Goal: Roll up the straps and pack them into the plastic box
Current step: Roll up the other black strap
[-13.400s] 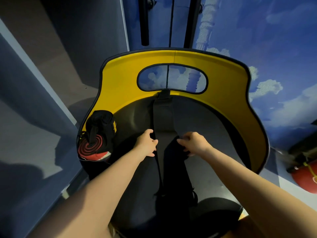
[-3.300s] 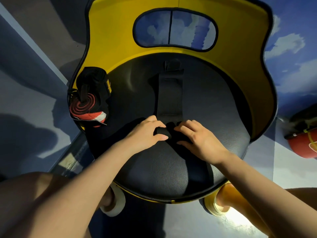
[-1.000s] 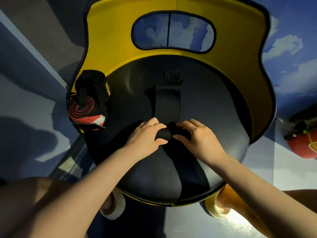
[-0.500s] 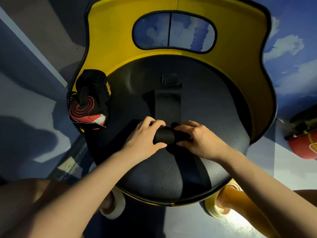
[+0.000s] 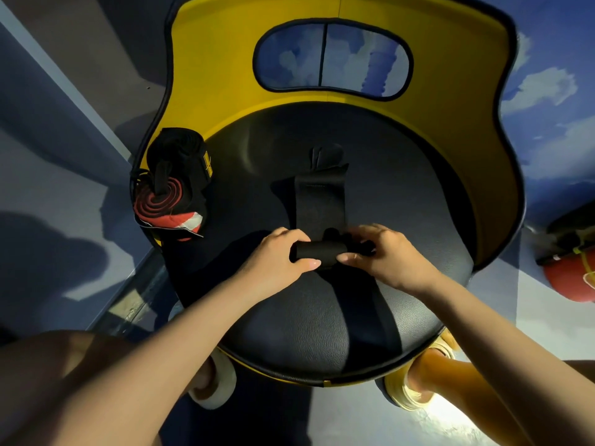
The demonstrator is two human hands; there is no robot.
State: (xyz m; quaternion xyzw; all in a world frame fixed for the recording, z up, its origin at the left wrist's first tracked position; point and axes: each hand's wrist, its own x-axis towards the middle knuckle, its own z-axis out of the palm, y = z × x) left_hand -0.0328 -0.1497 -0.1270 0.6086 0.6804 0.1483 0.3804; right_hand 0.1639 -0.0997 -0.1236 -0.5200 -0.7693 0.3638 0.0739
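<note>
A black strap (image 5: 320,201) lies flat on the black chair seat (image 5: 322,323), running away from me. Its near end is wound into a tight roll (image 5: 317,251). My left hand (image 5: 273,262) grips the roll's left end, thumb underneath. From the other side my right hand (image 5: 386,255) pinches the right end. A clear plastic box (image 5: 167,201) sits at the seat's left edge, holding a rolled red-and-black strap (image 5: 161,201) and a rolled black strap (image 5: 180,152). The box walls are hard to see.
The chair has a tall yellow backrest (image 5: 219,66) with an oval cut-out, curving round the right side. A red object (image 5: 573,275) lies on the floor at far right. My knees and shoes show below the seat's front edge.
Since 13.4 s ago the long strap has been wound up from its near end. Over the last second the roll has grown and the flat stretch ahead has become shorter.
</note>
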